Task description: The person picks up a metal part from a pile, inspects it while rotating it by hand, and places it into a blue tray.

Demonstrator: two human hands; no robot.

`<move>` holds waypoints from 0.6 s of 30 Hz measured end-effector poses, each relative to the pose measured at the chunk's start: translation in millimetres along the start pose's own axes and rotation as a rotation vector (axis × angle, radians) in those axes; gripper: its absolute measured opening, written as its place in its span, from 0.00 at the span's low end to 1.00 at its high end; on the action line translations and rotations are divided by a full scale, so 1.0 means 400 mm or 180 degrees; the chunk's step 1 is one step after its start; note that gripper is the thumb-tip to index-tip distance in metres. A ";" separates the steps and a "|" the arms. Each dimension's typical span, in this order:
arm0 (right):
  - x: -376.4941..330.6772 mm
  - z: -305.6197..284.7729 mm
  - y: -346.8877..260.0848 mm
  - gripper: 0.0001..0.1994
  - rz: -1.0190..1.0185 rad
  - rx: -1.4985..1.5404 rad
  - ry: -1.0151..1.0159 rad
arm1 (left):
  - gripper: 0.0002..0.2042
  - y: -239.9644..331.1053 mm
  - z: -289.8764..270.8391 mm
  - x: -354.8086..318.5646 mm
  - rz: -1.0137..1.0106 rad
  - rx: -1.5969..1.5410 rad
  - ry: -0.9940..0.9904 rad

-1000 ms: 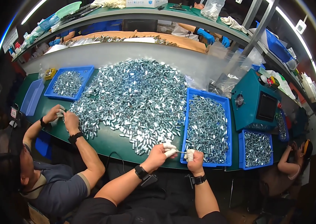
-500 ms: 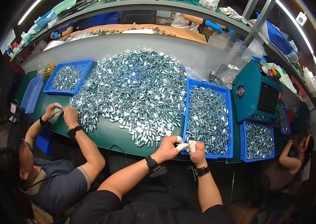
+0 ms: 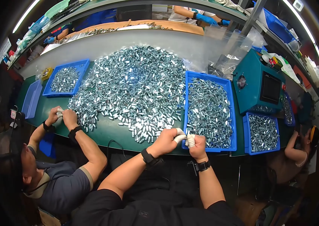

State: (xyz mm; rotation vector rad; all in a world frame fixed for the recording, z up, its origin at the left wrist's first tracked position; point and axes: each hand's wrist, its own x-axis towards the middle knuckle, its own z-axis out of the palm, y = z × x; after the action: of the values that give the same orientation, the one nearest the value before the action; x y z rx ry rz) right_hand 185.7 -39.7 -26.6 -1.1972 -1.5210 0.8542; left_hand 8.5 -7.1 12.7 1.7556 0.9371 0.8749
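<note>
My left hand (image 3: 167, 141) and my right hand (image 3: 197, 145) meet over the near left corner of a large blue tray (image 3: 233, 124). White wraps cover the thumb and fingertips that show. Both hands are closed in a pinch, fingertips against each other; whatever they hold is too small and hidden to name. Small shiny metal parts (image 3: 209, 109), elongated and silvery, fill the tray. Left of my hands, a broad heap of the same parts (image 3: 133, 86) spreads over the green table (image 3: 110, 138).
At left, a co-worker (image 3: 59, 180) pinches something beside the heap. A blue tray of parts (image 3: 64, 80) and a paler tray (image 3: 32, 98) stand beyond. To the right are a teal machine (image 3: 255, 81), another filled tray (image 3: 262, 133) and a seated person (image 3: 297, 154). A shelf (image 3: 129, 6) runs overhead.
The whole view has shifted slightly, so the table sits higher. My hands stay pinched together at the tray's corner, with their fingers turned a little.
</note>
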 end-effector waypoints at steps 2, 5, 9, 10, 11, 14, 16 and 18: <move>-0.004 0.001 0.007 0.17 0.0037 0.0080 0.0043 | 0.05 -0.006 0.007 0.001 -0.0111 0.0032 0.0040; -0.007 -0.004 0.021 0.19 0.0178 0.0632 0.0326 | 0.05 -0.035 0.002 0.012 -0.0207 0.0165 0.0249; -0.009 -0.012 0.036 0.20 0.0409 0.1253 0.0665 | 0.06 -0.060 -0.041 0.026 -0.0657 0.0001 0.0464; -0.008 -0.011 0.038 0.19 0.0488 0.1428 0.0762 | 0.06 -0.059 -0.053 0.025 -0.0856 -0.0113 0.0523; -0.010 -0.011 0.041 0.19 0.0488 0.1440 0.0746 | 0.06 -0.057 -0.046 0.025 -0.0864 -0.0104 0.0538; -0.017 -0.012 0.046 0.18 0.0467 0.1815 0.0992 | 0.08 -0.053 0.006 0.042 -0.0064 -0.0952 0.0239; -0.018 -0.005 0.047 0.18 0.0407 0.1722 0.0935 | 0.08 -0.074 -0.011 0.045 -0.0117 -0.0479 0.0459; -0.024 -0.004 0.045 0.18 0.0311 0.1531 0.0861 | 0.09 -0.104 -0.039 0.048 -0.0240 0.0461 0.0849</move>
State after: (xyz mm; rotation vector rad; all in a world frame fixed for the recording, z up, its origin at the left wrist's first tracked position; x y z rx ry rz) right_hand 192.6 -44.3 -45.4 -0.9851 -0.9730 1.0080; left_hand -5.1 27.6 -18.6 1.7390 1.2598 1.0306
